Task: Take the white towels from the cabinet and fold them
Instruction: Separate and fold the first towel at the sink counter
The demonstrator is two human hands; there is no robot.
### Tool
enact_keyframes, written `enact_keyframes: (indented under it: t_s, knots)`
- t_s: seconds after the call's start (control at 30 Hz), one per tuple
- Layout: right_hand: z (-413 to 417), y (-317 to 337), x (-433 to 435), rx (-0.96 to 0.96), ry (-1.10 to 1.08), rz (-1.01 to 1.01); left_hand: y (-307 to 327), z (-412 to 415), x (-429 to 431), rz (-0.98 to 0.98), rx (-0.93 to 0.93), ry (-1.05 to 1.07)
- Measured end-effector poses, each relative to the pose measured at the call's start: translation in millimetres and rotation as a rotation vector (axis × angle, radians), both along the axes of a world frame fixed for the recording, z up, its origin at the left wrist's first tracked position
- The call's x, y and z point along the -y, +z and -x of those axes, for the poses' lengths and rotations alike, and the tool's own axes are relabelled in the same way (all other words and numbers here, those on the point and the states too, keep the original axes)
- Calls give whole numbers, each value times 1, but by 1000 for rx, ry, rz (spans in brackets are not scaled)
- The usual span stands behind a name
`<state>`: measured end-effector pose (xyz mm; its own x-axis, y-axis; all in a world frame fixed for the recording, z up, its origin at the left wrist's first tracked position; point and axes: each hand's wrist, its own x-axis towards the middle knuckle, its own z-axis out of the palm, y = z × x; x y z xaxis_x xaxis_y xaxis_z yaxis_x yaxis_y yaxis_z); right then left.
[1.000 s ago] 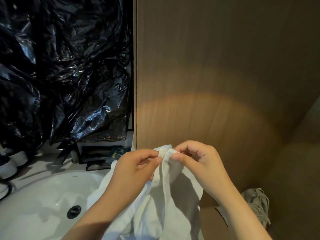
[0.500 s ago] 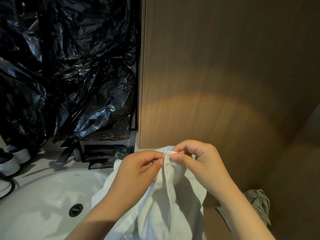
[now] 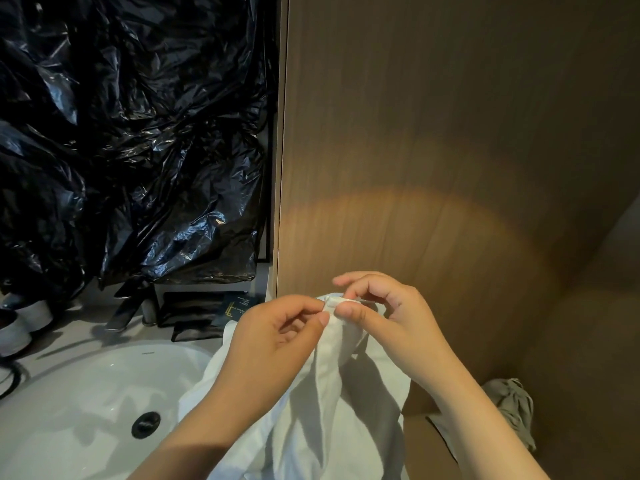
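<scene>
Both hands up at frame ctr, close together. The left hand [image 3: 277,341] pinches the top edge of the white towel [image 3: 332,417] btwn thumb & forefinger, other fingers curled in. The right hand [image 3: 391,323] pinches the same bunched edge just beside it, thumb tip on the cloth, index finger lifted a bit above. The 2 pinch points nearly touch. Rest of the towel hangs down btwn the forearms w/ loose folds, its left part draping over the rim of the white sink [image 3: 79,386]. Sink's dark drain [image 3: 145,424] is visible. Behind the hands stands a brown wood cabinet panel [image 3: 433,150] w/ a warm patch of light on it. Black plastic sheeting [image 3: 121,150] fills the upper left. A grey crumpled cloth [image 3: 512,407] lies lower right, apart from the towel.
</scene>
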<state>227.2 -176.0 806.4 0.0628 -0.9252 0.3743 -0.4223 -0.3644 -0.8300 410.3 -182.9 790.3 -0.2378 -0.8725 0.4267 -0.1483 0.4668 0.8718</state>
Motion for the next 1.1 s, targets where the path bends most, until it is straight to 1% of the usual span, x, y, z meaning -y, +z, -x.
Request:
enact_keyframes:
  t_s: [0.07, 0.13, 0.2, 0.3, 0.37, 0.43, 0.57, 0.67, 0.77, 0.93, 1.03, 1.1]
  knots:
    - [2, 2, 5, 21, 52, -49, 7, -1, 3, 17, 15, 2]
    - [2, 7, 9, 55, 83, -73, 16, -3, 9, 23, 72, 7]
    - [0, 12, 12, 53, 76, -32, 25, -6, 16, 3, 100, -21]
    - [-2, 18, 16, 44, 72, 32, 36, -8, 24, -24, 66, -84]
    - [-4, 22, 17, 41, 91, 56, 43, -8, 29, -2, 26, -78]
    - [-4, 28, 19, 48, 93, 90, 53, -8, 33, 46, 14, -57]
    - [-1, 47, 26, 24, 70, 142, 86, -6, 42, 242, 84, 14]
    - [3, 58, 32, 6, 21, 174, 115, -6, 51, 341, 114, 72]
    - [5, 72, 39, -62, -84, 289, 137, -4, 61, 387, 183, 82]
    - [11, 113, 44, -183, -180, 518, 159, 4, 67, 442, 199, 116]
    - [14, 138, 45, -269, -211, 600, 177, 5, 71, 509, 168, 160]
    - [16, 154, 45, -356, -218, 610, 192, 6, 76, 532, 154, 182]
